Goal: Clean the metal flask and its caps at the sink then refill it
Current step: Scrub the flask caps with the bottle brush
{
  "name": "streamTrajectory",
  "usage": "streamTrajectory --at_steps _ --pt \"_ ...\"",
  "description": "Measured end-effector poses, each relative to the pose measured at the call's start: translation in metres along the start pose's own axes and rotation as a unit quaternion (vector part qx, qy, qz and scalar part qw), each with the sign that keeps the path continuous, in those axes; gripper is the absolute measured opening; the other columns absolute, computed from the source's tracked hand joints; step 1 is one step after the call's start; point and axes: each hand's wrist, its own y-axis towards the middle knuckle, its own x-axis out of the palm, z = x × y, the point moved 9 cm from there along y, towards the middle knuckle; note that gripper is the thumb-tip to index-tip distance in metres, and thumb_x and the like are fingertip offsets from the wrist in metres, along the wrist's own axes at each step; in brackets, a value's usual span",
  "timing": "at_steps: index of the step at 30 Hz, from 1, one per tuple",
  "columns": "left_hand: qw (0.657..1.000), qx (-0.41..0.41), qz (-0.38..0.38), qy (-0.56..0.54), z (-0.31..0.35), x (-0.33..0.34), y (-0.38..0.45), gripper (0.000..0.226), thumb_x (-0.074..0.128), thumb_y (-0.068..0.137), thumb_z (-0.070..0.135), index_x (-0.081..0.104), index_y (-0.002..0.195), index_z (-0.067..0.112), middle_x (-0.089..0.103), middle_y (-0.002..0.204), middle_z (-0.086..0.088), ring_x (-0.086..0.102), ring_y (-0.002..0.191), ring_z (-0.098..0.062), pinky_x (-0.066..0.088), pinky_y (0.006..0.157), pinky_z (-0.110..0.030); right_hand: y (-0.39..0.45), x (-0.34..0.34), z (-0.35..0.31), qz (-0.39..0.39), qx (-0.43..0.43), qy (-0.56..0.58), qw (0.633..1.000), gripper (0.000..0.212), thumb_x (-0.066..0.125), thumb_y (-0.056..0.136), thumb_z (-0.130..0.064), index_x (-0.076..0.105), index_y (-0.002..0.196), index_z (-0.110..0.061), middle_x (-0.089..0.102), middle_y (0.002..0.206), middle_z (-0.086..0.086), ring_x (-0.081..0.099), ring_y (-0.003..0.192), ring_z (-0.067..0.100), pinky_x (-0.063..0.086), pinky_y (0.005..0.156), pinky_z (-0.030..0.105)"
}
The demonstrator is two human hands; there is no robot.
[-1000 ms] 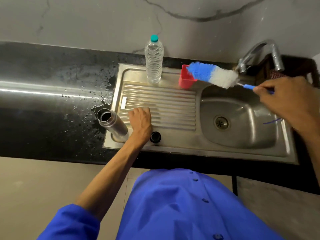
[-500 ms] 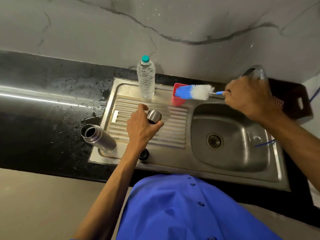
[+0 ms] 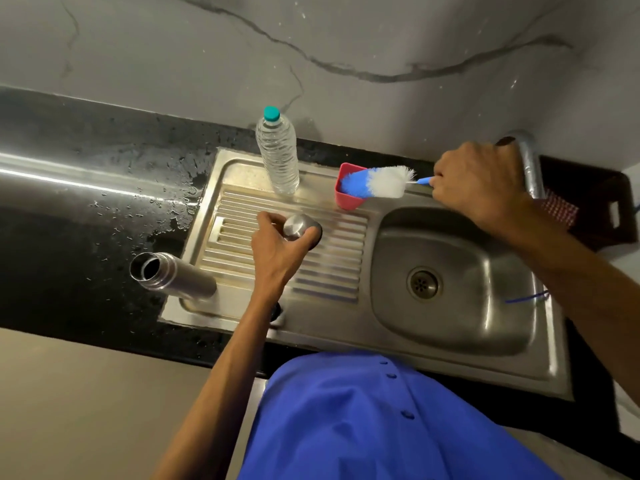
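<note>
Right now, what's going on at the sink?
A person is mid-wash. The left hand holds the metal cap above the ribbed drainboard. The right hand dips the bottle brush into the red cup. The open flask stands uncapped at the drainboard's left edge, and a small black cap sits near the front rim, mostly hidden by the forearm. A sealed water bottle stands behind.

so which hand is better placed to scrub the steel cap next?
Right hand: it holds the bottle brush, whose tip sits in the red cup. The left hand grips the steel cap, so it steadies.
</note>
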Motion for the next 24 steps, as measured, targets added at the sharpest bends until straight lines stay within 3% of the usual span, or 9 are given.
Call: streamTrajectory --at_steps 2,5,8,10,12,14,16,20,24 --pt "0.996 -0.050 -0.008 -0.077 -0.004 0.008 -0.005 0.046 0.084 0.078 0.037 0.054 0.110 0.021 0.073 0.097 -0.001 0.070 0.089 -0.013 0.048 0.072 -0.024 -0.005 0.004 0.005 0.015 0.007 0.040 0.999 0.023 0.056 0.096 -0.035 0.072 0.090 -0.019 0.053 0.075 0.006 0.047 0.066 0.025 0.038 0.068 0.034" --pt "0.980 -0.104 -0.042 -0.164 -0.012 0.029 -0.008 0.043 0.078 0.085 0.040 0.056 0.120 0.025 0.081 0.089 0.000 0.070 0.103 -0.013 0.048 0.090 -0.036 -0.021 0.000 0.017 0.049 0.021 0.087 0.995 0.030 0.054 0.098 -0.039 0.072 0.090 -0.017 0.056 0.076 0.007 0.054 0.072 0.028 0.041 0.070 0.035" --pt "0.981 -0.094 -0.052 -0.159 -0.005 0.048 -0.013 0.059 0.077 0.083 0.054 0.060 0.131 0.025 0.082 0.093 0.005 0.070 0.113 -0.017 0.051 0.105 -0.049 -0.036 0.003 0.038 0.053 0.021 0.101 0.993 0.039 0.052 0.100 -0.048 0.074 0.095 -0.017 0.061 0.081 0.010 0.053 0.075 0.026 0.046 0.087 0.045" --pt "0.984 -0.072 -0.041 -0.155 0.003 0.057 -0.017 0.058 0.076 0.083 0.059 0.062 0.129 0.027 0.082 0.099 0.005 0.073 0.109 -0.017 0.055 0.103 -0.049 -0.042 -0.001 0.055 0.069 0.034 0.124 0.989 0.040 0.054 0.100 -0.049 0.074 0.094 -0.015 0.063 0.088 0.016 0.058 0.082 0.033 0.045 0.094 0.048" --pt "0.982 -0.056 -0.042 -0.176 0.014 0.068 -0.021 0.052 0.073 0.089 0.059 0.065 0.127 0.023 0.081 0.100 0.003 0.075 0.104 -0.014 0.057 0.098 -0.044 -0.048 0.000 0.072 0.082 0.037 0.143 0.986 0.038 0.058 0.097 -0.051 0.075 0.093 -0.017 0.065 0.106 0.021 0.061 0.092 0.040 0.047 0.086 0.046" --pt "0.972 -0.068 -0.060 -0.216 0.020 0.084 -0.021 0.048 0.064 0.098 0.057 0.068 0.124 0.017 0.081 0.102 0.002 0.076 0.097 -0.010 0.057 0.090 -0.035 -0.057 0.002 0.088 0.083 0.033 0.153 0.984 0.039 0.060 0.094 -0.058 0.077 0.096 -0.022 0.066 0.111 0.022 0.064 0.089 0.041 0.049 0.080 0.044" --pt "0.950 -0.124 -0.075 -0.276 0.016 0.105 -0.021 0.050 0.057 0.102 0.057 0.070 0.122 0.014 0.077 0.104 -0.002 0.071 0.087 -0.012 0.054 0.083 -0.031 -0.072 0.003 0.109 0.086 0.038 0.180 0.979 0.040 0.062 0.091 -0.060 0.079 0.099 -0.024 0.070 0.097 0.019 0.065 0.080 0.040 0.052 0.074 0.040" --pt "0.914 -0.204 -0.078 -0.343 0.004 0.146 -0.023 0.047 0.051 0.105 0.058 0.069 0.112 0.014 0.068 0.094 -0.004 0.061 0.077 -0.012 0.050 0.070 -0.025 -0.112 0.007 0.149 0.081 0.028 0.272 0.958 0.037 0.066 0.090 -0.057 0.080 0.101 -0.025 0.060 0.066 0.003 0.050 0.054 0.019 0.033 0.056 0.022" --pt "0.902 -0.174 -0.157 -0.362 0.032 0.189 -0.037 0.053 0.047 0.105 0.061 0.070 0.106 0.014 0.062 0.079 -0.002 0.053 0.064 -0.010 0.044 0.063 -0.024 -0.145 0.037 0.173 0.029 0.007 0.343 0.939 0.037 0.056 0.085 -0.067 0.079 0.096 -0.040 0.064 0.064 -0.009 0.058 0.055 0.015 0.052 0.059 0.036"
